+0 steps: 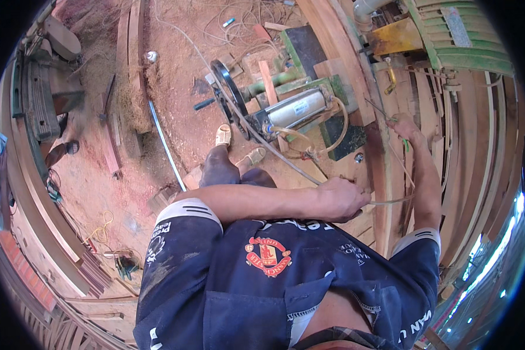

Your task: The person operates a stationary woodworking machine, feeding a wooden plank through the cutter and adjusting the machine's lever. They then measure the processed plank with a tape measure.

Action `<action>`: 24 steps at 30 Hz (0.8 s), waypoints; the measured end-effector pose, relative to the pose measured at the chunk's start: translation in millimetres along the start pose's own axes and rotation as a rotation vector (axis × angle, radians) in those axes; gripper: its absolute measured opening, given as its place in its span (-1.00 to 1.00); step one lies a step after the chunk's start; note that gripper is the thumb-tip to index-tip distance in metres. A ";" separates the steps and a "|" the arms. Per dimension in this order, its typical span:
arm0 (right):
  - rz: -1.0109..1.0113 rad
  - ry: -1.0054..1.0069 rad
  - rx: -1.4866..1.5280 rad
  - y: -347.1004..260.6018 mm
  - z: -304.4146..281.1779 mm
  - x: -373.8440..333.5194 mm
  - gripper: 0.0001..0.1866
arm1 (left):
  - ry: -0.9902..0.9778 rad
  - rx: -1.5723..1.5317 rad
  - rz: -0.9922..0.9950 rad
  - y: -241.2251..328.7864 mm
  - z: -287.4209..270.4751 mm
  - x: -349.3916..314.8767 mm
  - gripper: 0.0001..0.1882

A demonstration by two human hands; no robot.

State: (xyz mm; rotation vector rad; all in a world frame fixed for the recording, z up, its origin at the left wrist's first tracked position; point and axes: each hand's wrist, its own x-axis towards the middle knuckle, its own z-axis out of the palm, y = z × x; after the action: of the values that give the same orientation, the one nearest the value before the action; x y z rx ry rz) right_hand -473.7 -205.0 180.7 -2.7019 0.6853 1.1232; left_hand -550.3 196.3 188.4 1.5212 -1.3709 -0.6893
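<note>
A long grey-beige hose [286,162] runs from the far left, past the black handwheel, into my left hand [341,199]. My left arm reaches across my body, and its fingers are closed round the hose. Beyond this hand the hose loops right and rises toward my right hand [403,126]. That hand is closed on what looks like an air blow gun [407,146], with green parts and a thin rod-like nozzle pointing to the upper left. Most of the tool's body is hidden by my fingers. Wooden planks [385,192] lie beneath and beside my right hand.
Ahead stands a machine with a silver cylinder [300,109], clear tubes and a black handwheel [227,96]. Long boards [487,157] are stacked on the right, below a green slatted panel [466,41]. Sawdust covers the floor [181,46]; timber [46,201] lines the left.
</note>
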 end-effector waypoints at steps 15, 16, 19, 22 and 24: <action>-0.140 0.029 -0.444 -2.0 -38.0 20.7 -0.59 | -0.016 0.026 -0.022 -1.0 -5.7 7.3 -0.56; -0.118 0.042 -0.598 -1.6 -41.7 27.1 -0.59 | -0.038 0.024 -0.037 -2.4 -7.2 5.8 -0.56; -0.236 0.220 -0.465 0.2 -41.1 44.1 -0.48 | -0.012 -0.007 -0.051 -6.1 -10.0 1.9 -0.59; -0.019 -0.099 -0.426 3.0 -35.5 44.4 -0.52 | 0.120 -0.045 -0.029 -5.2 -9.5 -1.0 -0.63; -0.201 0.034 -0.591 -0.9 -37.7 38.8 -0.60 | 0.088 -0.045 -0.020 -4.4 -10.9 -3.3 -0.63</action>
State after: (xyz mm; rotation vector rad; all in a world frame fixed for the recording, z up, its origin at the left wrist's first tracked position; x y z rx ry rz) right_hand -425.2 -229.1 180.4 -3.1709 0.0726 1.4039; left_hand -539.6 202.1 188.2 1.5138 -1.2684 -0.6531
